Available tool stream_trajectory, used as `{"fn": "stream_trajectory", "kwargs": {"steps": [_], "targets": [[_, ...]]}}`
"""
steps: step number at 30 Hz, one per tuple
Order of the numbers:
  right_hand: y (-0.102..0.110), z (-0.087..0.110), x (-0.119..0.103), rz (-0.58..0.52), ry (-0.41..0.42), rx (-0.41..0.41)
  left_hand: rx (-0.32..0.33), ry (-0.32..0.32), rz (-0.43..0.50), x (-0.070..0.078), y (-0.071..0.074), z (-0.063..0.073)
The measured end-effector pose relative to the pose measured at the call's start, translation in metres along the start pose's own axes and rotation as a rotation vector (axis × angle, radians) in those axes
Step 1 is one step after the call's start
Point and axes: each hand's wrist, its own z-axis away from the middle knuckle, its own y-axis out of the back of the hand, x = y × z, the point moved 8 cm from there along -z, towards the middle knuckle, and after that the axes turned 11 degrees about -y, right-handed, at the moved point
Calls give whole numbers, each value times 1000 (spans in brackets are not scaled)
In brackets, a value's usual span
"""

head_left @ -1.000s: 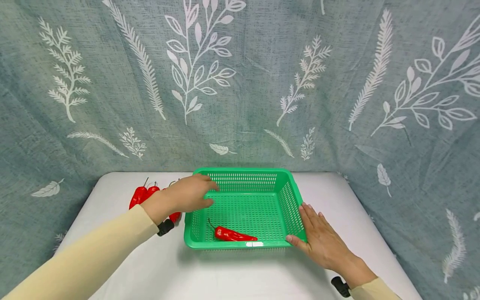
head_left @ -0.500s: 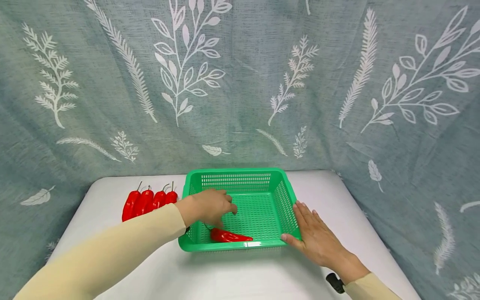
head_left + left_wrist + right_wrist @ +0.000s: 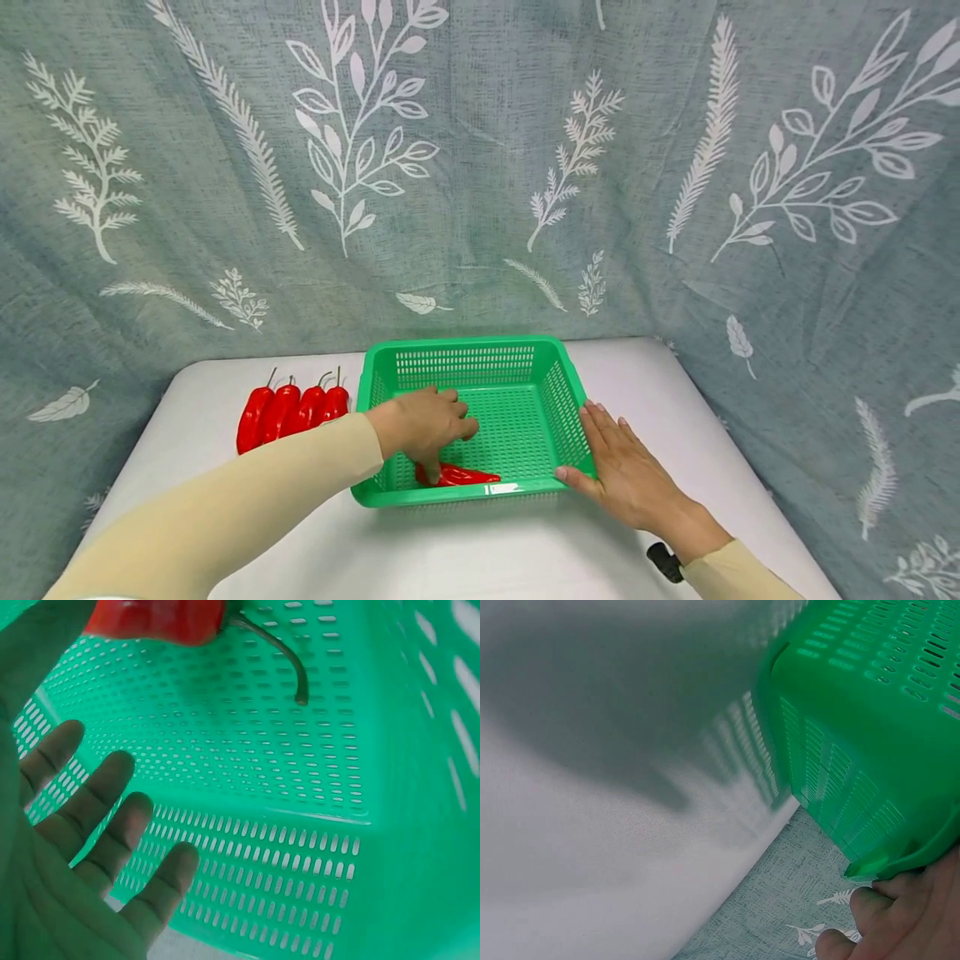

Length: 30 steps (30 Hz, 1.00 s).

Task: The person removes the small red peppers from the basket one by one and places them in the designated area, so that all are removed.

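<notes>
My left hand (image 3: 427,421) reaches down inside the green plastic basket (image 3: 468,342), fingers spread. Its thumb lies over the stem end of a long red pepper (image 3: 468,476) along the front wall. In the left wrist view the loose fingers (image 3: 169,874) of this hand stand apart from the pepper (image 3: 165,619), whose curved stem points away from the thumb. At the basket's right side my right hand (image 3: 630,479) lies with straight fingers against the wall and its thumb at the front corner. The right wrist view shows the basket's outside (image 3: 855,727) beside those fingertips.
Several more red peppers (image 3: 279,410) lie side by side on the white table (image 3: 465,550), left of the basket, partly behind my left sleeve (image 3: 247,508). A grey-green patterned cloth (image 3: 465,192) hangs behind and beside the table.
My left hand has moved right and down into the basket, its thumb now over the pepper. The peppers at left came into fuller sight. My right hand keeps its place on the basket.
</notes>
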Motion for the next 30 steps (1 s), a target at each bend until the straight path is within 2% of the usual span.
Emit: {"fn": "stream_trajectory", "kwargs": {"steps": [9, 12, 23, 30], "targets": [[-4, -1, -5, 0, 4, -17, -101, -33, -130, 12, -15, -8], [-4, -1, -6, 9, 10, -15, -117, -27, -138, 10, -19, -10], [-1, -1, -2, 16, 7, -11, -100, 60, 45, -20, -20, -14], [0, 0, 2, 25, 3, 4, -80, 56, 84, -24, -19, -21]]}}
